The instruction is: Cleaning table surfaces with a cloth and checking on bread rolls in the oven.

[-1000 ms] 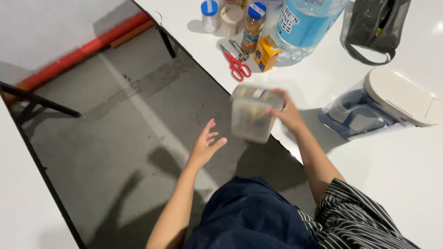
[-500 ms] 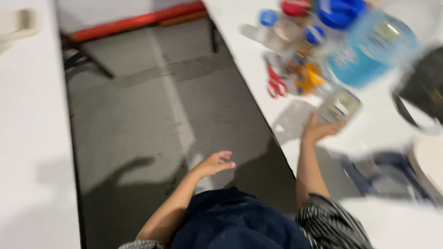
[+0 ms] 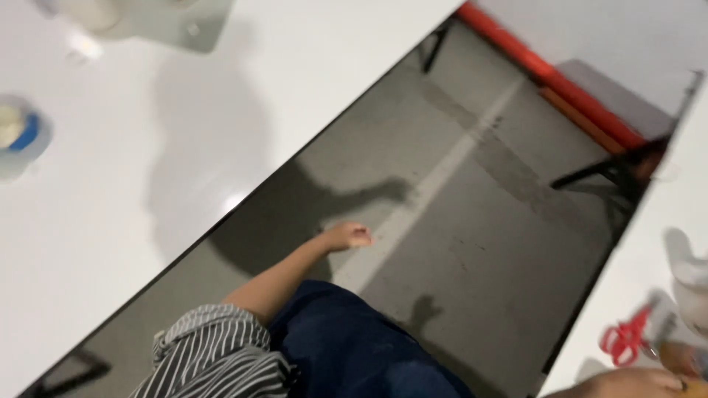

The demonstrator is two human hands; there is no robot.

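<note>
1. Left hand point(image 3: 348, 236) is hanging over the grey floor point(image 3: 479, 243), fingers loosely curled, holding and touching nothing.
2. Right hand point(image 3: 627, 383) is showing only partly at the lower frame edge, resting on the white table point(image 3: 664, 243); whether it is spread or gripping cannot be told.
3. Red scissors point(image 3: 625, 340) are lying on that table, just above the right hand, blurred.
4. Second white table point(image 3: 147, 191) is lying across the floor from the scissors, bearing a blue-capped jar point(image 3: 18, 136).
</note>
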